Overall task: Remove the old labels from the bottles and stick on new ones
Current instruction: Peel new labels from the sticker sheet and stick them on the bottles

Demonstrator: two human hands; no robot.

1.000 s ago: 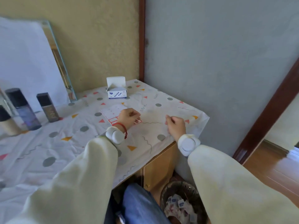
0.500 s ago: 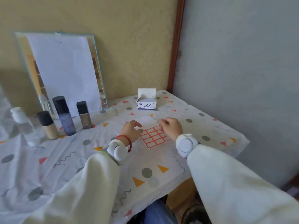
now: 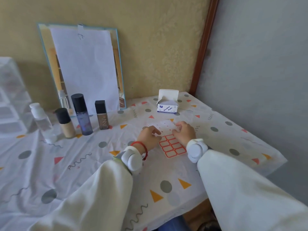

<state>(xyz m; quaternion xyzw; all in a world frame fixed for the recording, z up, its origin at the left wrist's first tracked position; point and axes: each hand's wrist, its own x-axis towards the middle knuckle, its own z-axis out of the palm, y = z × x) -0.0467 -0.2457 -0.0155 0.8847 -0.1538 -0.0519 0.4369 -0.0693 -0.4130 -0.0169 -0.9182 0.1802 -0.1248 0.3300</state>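
A label sheet (image 3: pixel 172 145) with red-bordered labels lies flat on the patterned tablecloth; its far half is bare white backing. My left hand (image 3: pixel 150 137) holds the sheet's left edge with curled fingers. My right hand (image 3: pixel 185 132) has its curled fingertips pinching at the sheet's upper right part. Several bottles stand at the left: a clear bottle (image 3: pixel 42 120) with a white cap, a beige bottle (image 3: pixel 65 124), a tall purple bottle (image 3: pixel 82 114) and a brown bottle (image 3: pixel 102 115), all three with black caps.
An open box of alcohol pads (image 3: pixel 167 104) stands behind the sheet. A mirror (image 3: pixel 120 64) with white paper taped over it leans on the yellow wall. A grey wall borders the table's right side. The table edge runs close in front of me.
The view swung left and up, bringing the bottles and mirror into sight. My right hand moved from the cloth near the table edge onto the label sheet; my left hand stays at the sheet.
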